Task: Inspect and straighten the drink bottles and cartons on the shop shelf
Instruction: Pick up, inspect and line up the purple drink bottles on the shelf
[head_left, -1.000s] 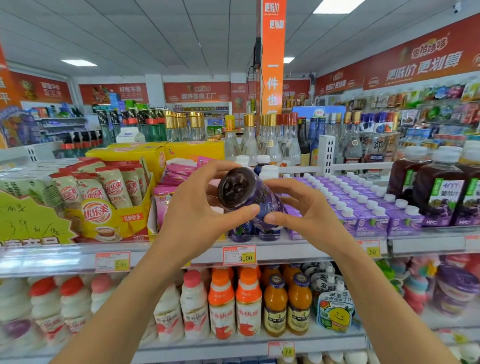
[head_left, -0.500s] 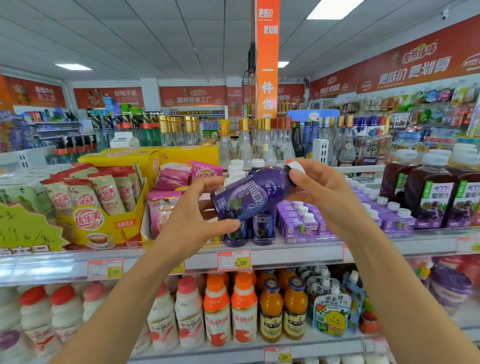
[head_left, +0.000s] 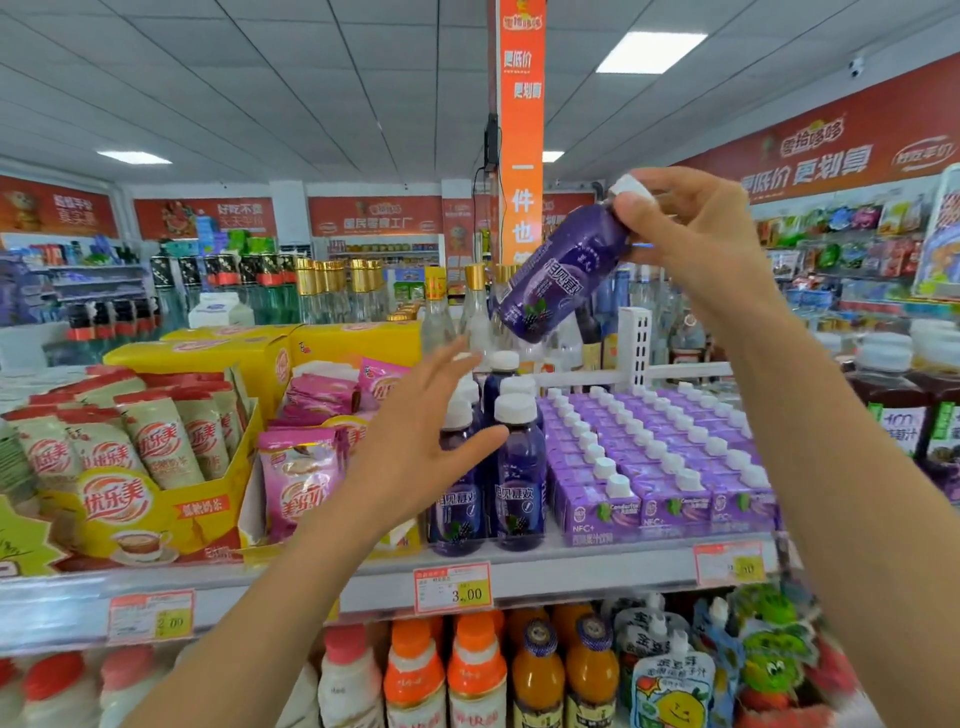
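Observation:
My right hand (head_left: 696, 239) grips a purple drink bottle (head_left: 561, 273) by its neck and white cap, holding it tilted high above the shelf with its base pointing down-left. My left hand (head_left: 421, 441) is spread with straight fingers and holds nothing, in front of the row of matching purple bottles (head_left: 519, 467) standing on the shelf (head_left: 571, 569). Rows of purple cartons (head_left: 665, 467) with white caps fill the shelf to the right of those bottles.
Pink sachets (head_left: 301, 478) and a yellow box of cup drinks (head_left: 150, 488) sit left of the bottles. Dark juice bottles (head_left: 893, 400) stand at the right. Orange and white bottles (head_left: 467, 675) and pouches (head_left: 670, 686) line the lower shelf.
My left hand let go of the purple bottle and dropped toward the shelf bottles. My right hand lifted the bottle up and right, gripping it at the cap end.

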